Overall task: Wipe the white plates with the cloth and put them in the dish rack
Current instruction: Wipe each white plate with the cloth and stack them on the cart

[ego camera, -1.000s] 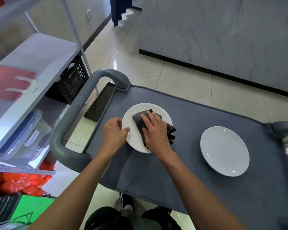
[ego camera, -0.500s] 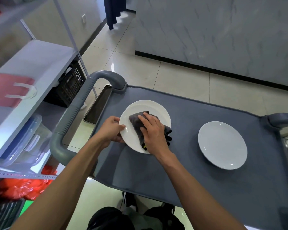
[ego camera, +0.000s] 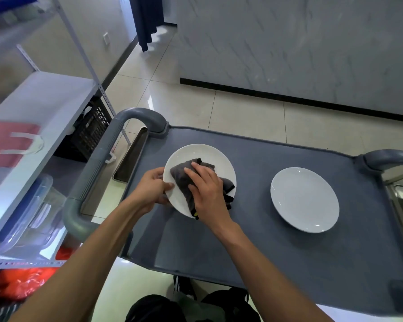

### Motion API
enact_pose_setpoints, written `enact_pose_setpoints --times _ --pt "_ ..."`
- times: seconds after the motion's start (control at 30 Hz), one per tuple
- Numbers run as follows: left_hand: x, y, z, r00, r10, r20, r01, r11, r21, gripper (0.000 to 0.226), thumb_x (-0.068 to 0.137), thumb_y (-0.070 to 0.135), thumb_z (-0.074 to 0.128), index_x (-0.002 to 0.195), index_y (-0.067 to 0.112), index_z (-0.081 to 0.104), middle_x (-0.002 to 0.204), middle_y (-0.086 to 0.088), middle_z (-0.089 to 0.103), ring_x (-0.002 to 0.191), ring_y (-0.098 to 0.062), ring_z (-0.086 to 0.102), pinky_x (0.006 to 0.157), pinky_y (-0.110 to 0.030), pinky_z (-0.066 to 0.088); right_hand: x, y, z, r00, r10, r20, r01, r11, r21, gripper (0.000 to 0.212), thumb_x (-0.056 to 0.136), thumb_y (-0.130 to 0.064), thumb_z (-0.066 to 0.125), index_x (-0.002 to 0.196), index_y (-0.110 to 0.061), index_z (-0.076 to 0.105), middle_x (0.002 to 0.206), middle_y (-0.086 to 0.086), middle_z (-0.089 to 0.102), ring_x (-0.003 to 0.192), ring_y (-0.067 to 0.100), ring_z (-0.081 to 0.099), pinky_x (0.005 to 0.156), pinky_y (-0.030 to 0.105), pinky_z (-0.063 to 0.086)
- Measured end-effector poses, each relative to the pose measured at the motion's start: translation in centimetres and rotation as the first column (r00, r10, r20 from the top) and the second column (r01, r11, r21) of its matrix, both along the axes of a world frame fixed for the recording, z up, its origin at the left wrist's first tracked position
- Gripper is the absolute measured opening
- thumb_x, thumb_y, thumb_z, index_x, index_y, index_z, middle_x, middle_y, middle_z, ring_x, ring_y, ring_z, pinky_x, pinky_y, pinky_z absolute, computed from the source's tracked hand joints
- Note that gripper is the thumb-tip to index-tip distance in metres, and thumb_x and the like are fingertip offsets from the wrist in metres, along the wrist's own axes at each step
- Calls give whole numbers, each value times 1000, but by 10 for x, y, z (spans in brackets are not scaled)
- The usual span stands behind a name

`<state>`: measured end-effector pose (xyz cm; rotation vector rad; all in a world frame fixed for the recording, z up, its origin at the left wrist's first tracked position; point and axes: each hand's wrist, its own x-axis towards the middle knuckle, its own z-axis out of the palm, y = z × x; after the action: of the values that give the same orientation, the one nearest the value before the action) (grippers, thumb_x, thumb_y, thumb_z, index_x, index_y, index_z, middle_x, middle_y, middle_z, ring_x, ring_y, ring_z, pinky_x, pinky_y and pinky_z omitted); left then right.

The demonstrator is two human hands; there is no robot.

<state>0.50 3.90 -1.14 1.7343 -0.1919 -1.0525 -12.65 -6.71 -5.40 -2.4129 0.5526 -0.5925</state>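
A white plate lies on the left part of the grey cart top. My left hand grips its near-left rim, thumb on top. A dark grey cloth sits folded on the plate, and my right hand presses flat on it, covering most of the cloth. A second white plate rests bare on the right part of the cart, apart from both hands. No dish rack is in view.
The cart has grey tube handles at the left and right ends. A metal tray hangs beside the left handle. A white shelf unit with a black crate stands at the left. A marble counter wall rises behind.
My right hand has slid the cloth a little across the plate, and my left hand has shifted its hold on the rim. The camera view has tilted up slightly.
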Motion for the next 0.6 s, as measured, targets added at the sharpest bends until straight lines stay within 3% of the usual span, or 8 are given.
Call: enact_pose_setpoints --times 0.13,0.37,0.47,0.6 --pt "-9 -13 8 1000 -6 19 8 996 -93 38 95 -13 49 120 10 66 107 -19 73 95 -37 72 70 -56 62 1 -12 12 998 5 55 1 994 -107 42 94 -2 61 135 -9 63 147 13 53 134 33 49 107 53 41" --pt "-25 -46 23 995 -103 -6 100 976 -194 47 94 -15 52 115 24 67 100 -11 76 89 -33 75 65 -49 62 -8 -56 33 999 0 52 14 964 -267 45 97 -14 53 141 -15 57 153 13 46 140 34 44 105 56 41" --pt "-38 -62 27 991 -133 2 130 969 -212 43 93 -14 53 115 20 66 100 -10 76 89 -32 75 65 -51 62 -17 -78 44 999 -26 45 40 935 -354 48 97 -25 44 143 -18 54 155 12 43 143 32 40 106 54 39" --pt "-60 -89 35 989 -138 45 145 954 -261 39 91 -14 55 115 14 67 99 -10 77 88 -33 74 63 -51 62 -38 -112 59 994 -96 52 109 885 -454 47 98 -26 45 144 -21 51 156 10 41 143 30 39 111 50 36"
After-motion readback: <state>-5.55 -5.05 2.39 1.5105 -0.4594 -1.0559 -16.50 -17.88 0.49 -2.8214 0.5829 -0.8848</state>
